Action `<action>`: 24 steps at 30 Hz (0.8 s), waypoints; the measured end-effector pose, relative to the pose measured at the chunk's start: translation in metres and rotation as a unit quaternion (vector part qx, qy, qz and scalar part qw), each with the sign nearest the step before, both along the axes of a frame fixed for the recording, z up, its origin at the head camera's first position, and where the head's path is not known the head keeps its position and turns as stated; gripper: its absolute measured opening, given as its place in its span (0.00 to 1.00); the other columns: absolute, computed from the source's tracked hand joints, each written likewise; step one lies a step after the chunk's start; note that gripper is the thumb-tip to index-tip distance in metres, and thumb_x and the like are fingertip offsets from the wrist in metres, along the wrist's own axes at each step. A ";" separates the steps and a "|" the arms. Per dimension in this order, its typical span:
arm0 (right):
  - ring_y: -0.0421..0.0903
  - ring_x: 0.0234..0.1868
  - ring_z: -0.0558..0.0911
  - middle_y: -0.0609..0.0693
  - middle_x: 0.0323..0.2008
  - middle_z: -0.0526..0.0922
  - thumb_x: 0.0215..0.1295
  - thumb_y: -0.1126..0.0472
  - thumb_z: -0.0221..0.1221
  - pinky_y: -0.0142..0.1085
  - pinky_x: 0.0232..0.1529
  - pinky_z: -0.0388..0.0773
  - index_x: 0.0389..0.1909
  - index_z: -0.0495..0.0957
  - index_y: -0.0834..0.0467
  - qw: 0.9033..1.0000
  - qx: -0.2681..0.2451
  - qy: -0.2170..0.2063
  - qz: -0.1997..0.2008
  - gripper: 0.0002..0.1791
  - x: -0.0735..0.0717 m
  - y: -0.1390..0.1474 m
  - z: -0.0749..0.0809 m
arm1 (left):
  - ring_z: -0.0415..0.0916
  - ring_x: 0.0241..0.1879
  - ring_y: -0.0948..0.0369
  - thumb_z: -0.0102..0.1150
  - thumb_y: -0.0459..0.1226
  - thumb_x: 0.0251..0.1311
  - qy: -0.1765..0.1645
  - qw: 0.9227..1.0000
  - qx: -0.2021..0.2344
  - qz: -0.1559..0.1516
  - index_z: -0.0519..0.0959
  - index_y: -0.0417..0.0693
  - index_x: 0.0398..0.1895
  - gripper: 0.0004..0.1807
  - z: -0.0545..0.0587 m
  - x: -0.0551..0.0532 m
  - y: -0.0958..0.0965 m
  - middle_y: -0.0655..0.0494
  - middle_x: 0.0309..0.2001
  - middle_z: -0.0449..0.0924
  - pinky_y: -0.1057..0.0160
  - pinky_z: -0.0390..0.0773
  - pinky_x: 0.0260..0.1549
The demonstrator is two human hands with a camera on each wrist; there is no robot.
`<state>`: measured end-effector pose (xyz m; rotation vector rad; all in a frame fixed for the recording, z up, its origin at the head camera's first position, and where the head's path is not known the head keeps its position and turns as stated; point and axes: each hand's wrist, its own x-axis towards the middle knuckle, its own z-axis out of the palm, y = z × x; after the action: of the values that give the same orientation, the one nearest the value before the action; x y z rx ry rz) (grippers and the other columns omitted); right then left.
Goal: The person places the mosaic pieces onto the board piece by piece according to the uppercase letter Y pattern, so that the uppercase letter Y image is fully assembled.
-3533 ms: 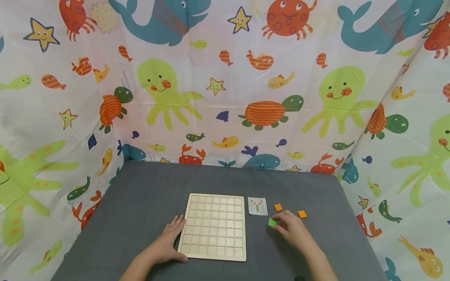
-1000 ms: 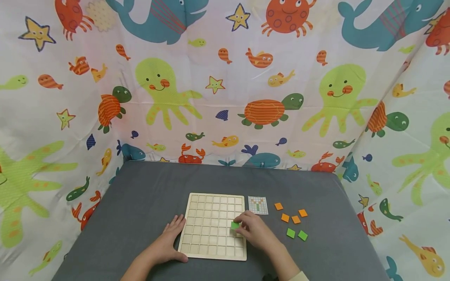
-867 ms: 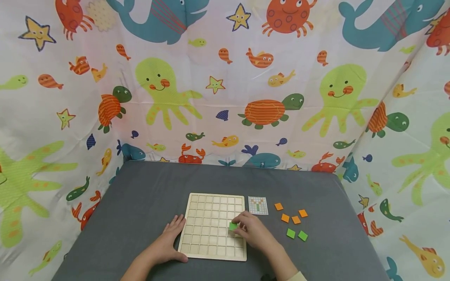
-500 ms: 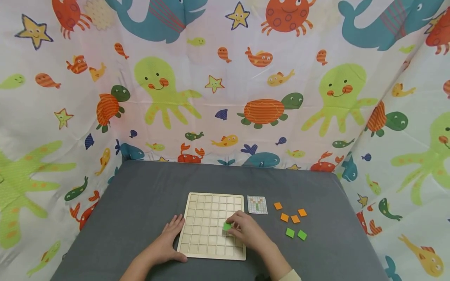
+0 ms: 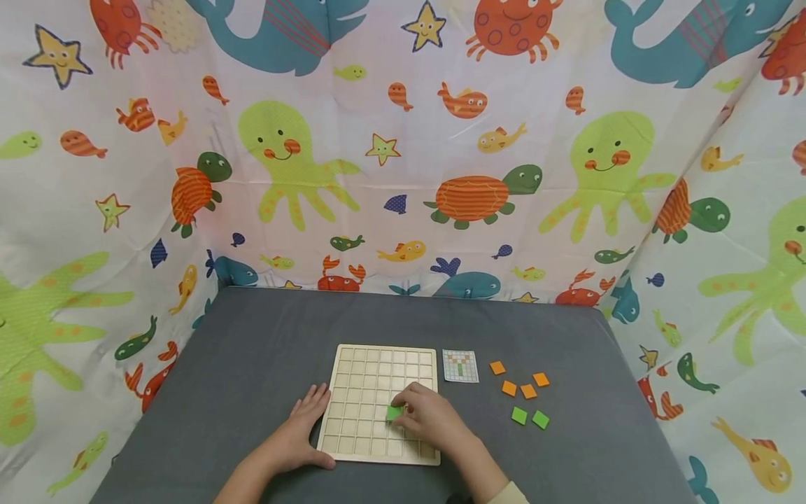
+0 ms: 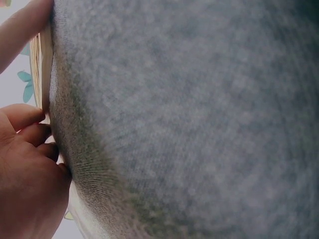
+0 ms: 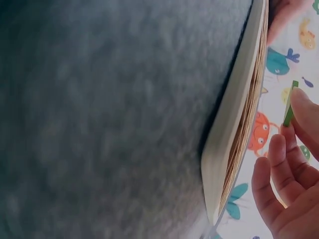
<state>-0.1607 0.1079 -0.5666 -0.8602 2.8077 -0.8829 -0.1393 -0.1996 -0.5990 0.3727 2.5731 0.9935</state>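
My right hand (image 5: 429, 418) pinches a green square tile (image 5: 393, 413) between thumb and fingers, low over the lower middle of a pale wooden grid board (image 5: 352, 399). In the right wrist view the thin green tile (image 7: 291, 103) shows edge-on in the fingertips, above the level of the board (image 7: 234, 124). My left hand (image 5: 296, 434) rests at the board's left edge, fingers straight and spread, thumb at the near left corner. From the left wrist, the left hand (image 6: 30, 164) touches the board's side (image 6: 44, 74). The visible grid squares hold no tiles.
Right of the board lies a small printed pattern card (image 5: 460, 366) with orange and green squares. Beyond it are several orange tiles (image 5: 508, 388) and two green tiles (image 5: 519, 416) on the grey cloth-covered table (image 5: 277, 329). A sea-animal curtain (image 5: 403, 175) encloses the table.
More orange and green tiles now lie right of the card than at first. My right hand has carried the green tile leftward across the board. The left hand has stayed at its edge.
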 end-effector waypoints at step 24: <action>0.29 0.35 0.76 0.37 0.36 0.81 0.56 0.53 0.73 0.26 0.35 0.75 0.40 0.86 0.48 0.998 0.054 0.028 0.018 0.12 0.005 -0.026 -0.016 | 0.33 0.80 0.40 0.86 0.53 0.26 0.002 1.000 0.009 -0.002 0.51 0.36 0.79 0.76 0.002 0.001 0.002 0.39 0.81 0.43 0.32 0.38 0.74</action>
<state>-0.1553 0.0821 -0.5822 -0.9302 2.8462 -0.7072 -0.1386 -0.1981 -0.5966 0.3846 2.5682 1.0165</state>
